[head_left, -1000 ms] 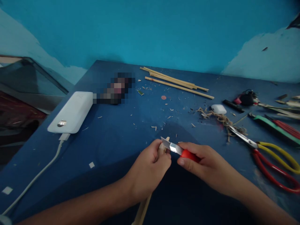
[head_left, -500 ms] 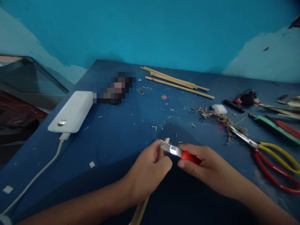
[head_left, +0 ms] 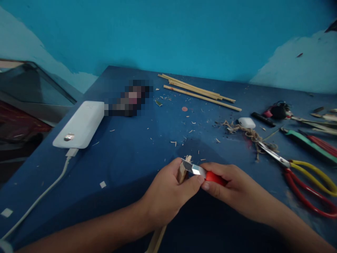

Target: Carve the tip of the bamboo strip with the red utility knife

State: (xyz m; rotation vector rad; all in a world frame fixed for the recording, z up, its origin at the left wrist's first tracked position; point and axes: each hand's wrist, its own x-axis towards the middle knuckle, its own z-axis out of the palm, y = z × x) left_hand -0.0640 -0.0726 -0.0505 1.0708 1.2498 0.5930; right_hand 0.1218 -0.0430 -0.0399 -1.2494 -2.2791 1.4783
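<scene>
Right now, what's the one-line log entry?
left hand: gripping wooden strip | right hand: holding red-handled knife | blade: across strip's far end

The left hand (head_left: 167,191) is bare, with a smooth, rounded back, and it runs into a left forearm (head_left: 105,225), bare and slender, that narrows toward the wrist. Across from it I can see the right hand (head_left: 234,186), ungloved too, and a right forearm (head_left: 286,218) equally bare. The right thumb (head_left: 214,189) shows a short nail, its edges slightly blurred from here.
</scene>
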